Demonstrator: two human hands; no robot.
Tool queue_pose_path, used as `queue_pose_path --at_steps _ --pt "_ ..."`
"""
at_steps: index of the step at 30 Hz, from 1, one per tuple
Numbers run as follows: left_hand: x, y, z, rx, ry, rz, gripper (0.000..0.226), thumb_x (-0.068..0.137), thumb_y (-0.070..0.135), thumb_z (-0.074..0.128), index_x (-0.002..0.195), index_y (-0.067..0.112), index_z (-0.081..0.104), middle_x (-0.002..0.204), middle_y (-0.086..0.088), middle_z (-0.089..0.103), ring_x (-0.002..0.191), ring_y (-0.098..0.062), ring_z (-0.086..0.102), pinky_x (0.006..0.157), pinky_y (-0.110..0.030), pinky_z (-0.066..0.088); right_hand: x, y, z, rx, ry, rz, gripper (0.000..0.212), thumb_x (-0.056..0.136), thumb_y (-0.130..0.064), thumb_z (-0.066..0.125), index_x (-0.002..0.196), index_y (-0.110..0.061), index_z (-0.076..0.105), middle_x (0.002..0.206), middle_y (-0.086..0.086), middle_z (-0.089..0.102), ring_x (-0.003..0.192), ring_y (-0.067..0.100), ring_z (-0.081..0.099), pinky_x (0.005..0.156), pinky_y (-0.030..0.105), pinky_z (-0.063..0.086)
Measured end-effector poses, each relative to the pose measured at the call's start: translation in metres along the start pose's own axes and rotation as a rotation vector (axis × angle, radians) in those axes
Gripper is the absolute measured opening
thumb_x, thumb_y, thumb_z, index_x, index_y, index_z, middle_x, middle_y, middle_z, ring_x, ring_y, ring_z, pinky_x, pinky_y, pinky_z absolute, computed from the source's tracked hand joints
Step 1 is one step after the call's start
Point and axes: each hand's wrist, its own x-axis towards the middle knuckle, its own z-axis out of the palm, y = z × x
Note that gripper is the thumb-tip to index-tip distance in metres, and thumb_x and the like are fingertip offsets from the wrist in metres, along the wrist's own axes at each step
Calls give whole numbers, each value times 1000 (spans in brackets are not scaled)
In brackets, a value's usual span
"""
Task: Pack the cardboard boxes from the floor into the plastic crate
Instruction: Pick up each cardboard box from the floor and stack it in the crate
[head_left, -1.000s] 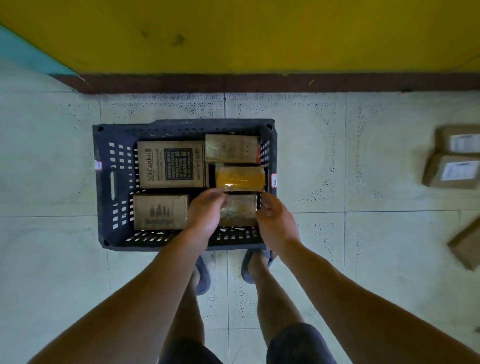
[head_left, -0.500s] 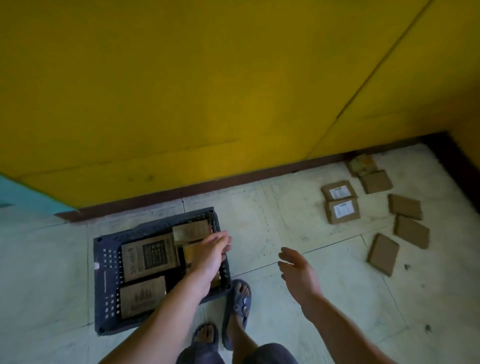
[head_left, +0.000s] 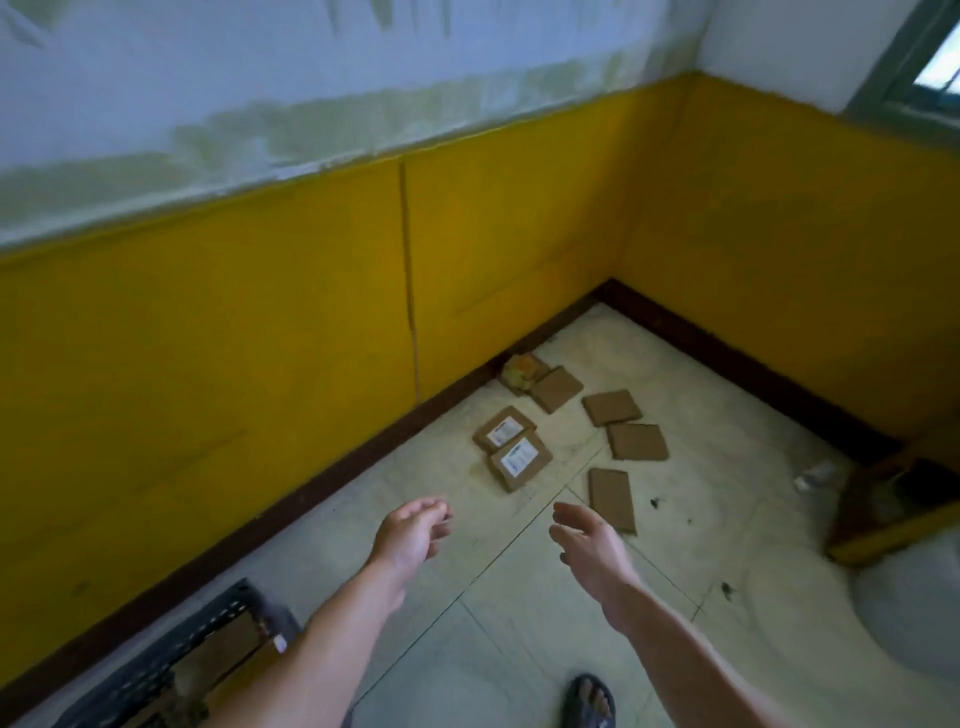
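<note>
Several flat cardboard boxes lie on the tiled floor near the room's corner. Two of them carry white labels (head_left: 521, 457), (head_left: 503, 432). A plain one (head_left: 612, 499) lies closest to me, and others (head_left: 637, 441), (head_left: 611, 407), (head_left: 557, 388) sit behind it. The dark plastic crate (head_left: 171, 660) shows only partly at the bottom left, with boxes inside. My left hand (head_left: 410, 535) and my right hand (head_left: 592, 545) are both stretched forward over the bare floor, fingers apart, holding nothing. Both are short of the boxes.
Yellow walls with a dark skirting board (head_left: 332, 467) meet in the corner behind the boxes. A low yellow-edged object (head_left: 893, 514) and a white bag-like mass (head_left: 914, 608) are at the right. My sandalled foot (head_left: 590, 701) is at the bottom.
My view has swung up and right from the crate to the boxes in the corner. My left hand has left the crate; both hands now reach forward empty.
</note>
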Motion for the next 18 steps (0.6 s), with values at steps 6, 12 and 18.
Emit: queue_pose_path --at_steps 6,12,18 --pt "34 54 163 50 -85 14 17 100 20 46 104 22 62 112 -4 67 105 -21 63 86 -32 51 65 18 -150 55 90 18 40 92 -21 54 132 -19 55 130 -2 59 115 16 57 103 38 46" --pt "71 100 261 94 -126 -9 16 99 21 47 103 20 63 112 -5 68 106 -21 63 88 -32 51 138 22 -239 78 92 68 40 94 -16 52 134 -14 54 133 2 57 118 17 53 98 28 44" --pt "144 126 296 112 -78 -81 16 99 22 47 104 22 62 111 -4 68 103 -18 63 85 -30 52 229 2 -259 132 -5 130 41 95 -18 52 136 -16 52 133 3 56 117 19 54 91 28 47"
